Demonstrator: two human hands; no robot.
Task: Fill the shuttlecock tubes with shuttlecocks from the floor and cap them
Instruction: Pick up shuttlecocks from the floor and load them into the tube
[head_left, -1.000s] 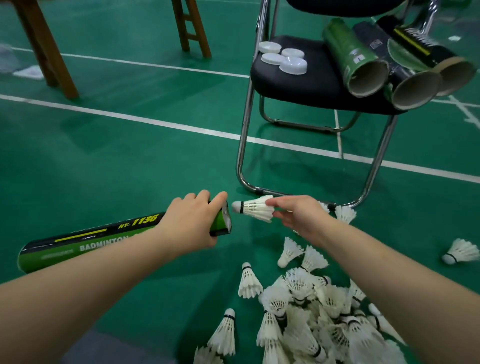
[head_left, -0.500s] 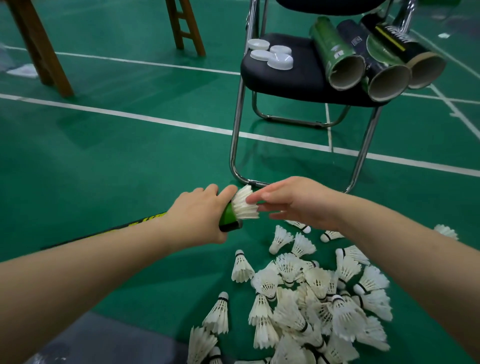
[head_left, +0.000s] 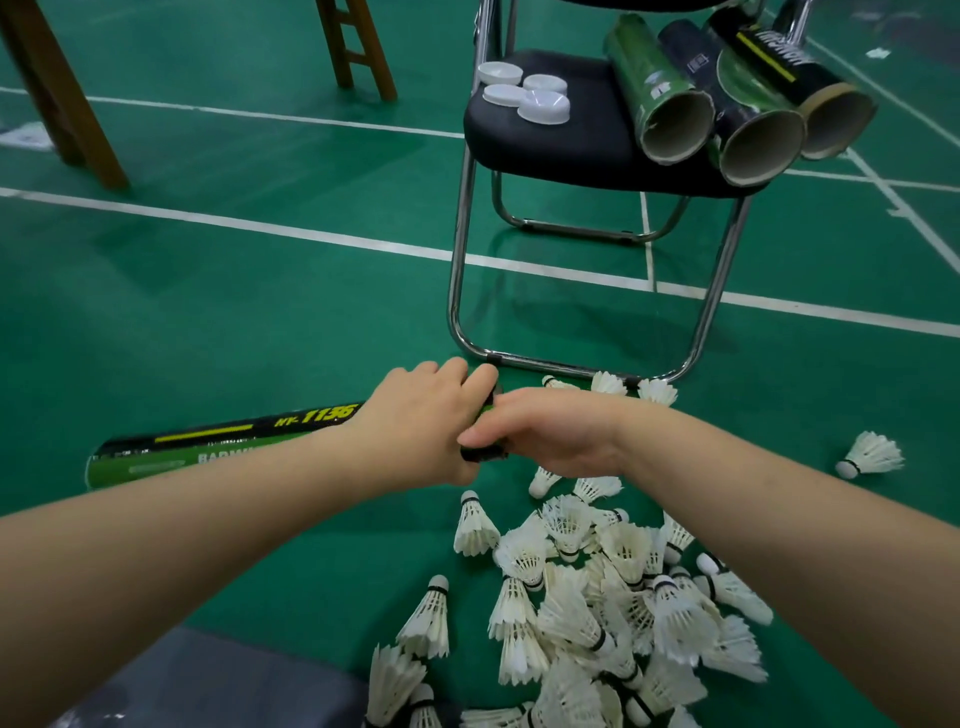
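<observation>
My left hand (head_left: 421, 415) grips a black-and-green shuttlecock tube (head_left: 218, 441) near its open end; the tube lies almost level just above the green floor, pointing right. My right hand (head_left: 550, 431) covers the tube's mouth, its fingers pressing against the opening. The shuttlecock it carried is hidden from view. A pile of several white feather shuttlecocks (head_left: 597, 597) lies on the floor below my right forearm.
A black chair (head_left: 519, 140) with chrome legs stands just beyond my hands, holding several white caps (head_left: 524, 96) and three empty tubes (head_left: 675, 124). One stray shuttlecock (head_left: 872, 454) lies at the right. Wooden legs (head_left: 67, 104) stand far left. A grey mat (head_left: 223, 686) lies near me.
My right hand brought a shuttlecock to the tube's mouth, cork first, and pushed it in. The feathers stuck out half a second ago; now my hand covers the opening.
</observation>
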